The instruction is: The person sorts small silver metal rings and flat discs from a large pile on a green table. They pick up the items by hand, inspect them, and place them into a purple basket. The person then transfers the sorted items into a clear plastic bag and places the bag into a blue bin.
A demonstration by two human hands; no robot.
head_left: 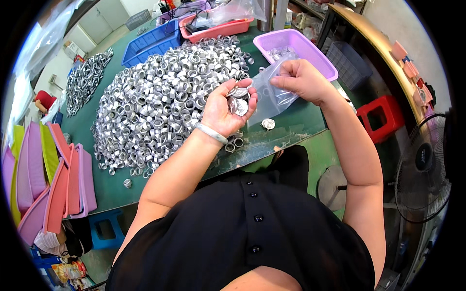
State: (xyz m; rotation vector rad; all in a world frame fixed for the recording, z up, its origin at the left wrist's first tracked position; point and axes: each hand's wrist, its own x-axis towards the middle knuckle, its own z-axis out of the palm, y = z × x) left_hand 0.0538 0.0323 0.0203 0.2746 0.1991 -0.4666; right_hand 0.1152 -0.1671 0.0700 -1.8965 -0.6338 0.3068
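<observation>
Several round silver metal discs (239,103) lie in the cupped palm of my left hand (224,110), its fingers curled up around them. My right hand (302,80) pinches the upper edge of a clear plastic bag (274,92), which hangs down just right of my left hand. Whether the bag holds anything is hard to make out. Beyond and left of my left hand spreads a large heap of grey metal rings (155,92). One round metal piece (267,124) sits alone on the green table (301,121) below the bag.
A purple basin (315,53) with some metal pieces stands behind my right hand. Blue (155,41) and pink bins (218,30) line the far side. Stacked coloured trays (53,179) are at the left. A red stool (381,119) and a black fan (423,157) stand at the right.
</observation>
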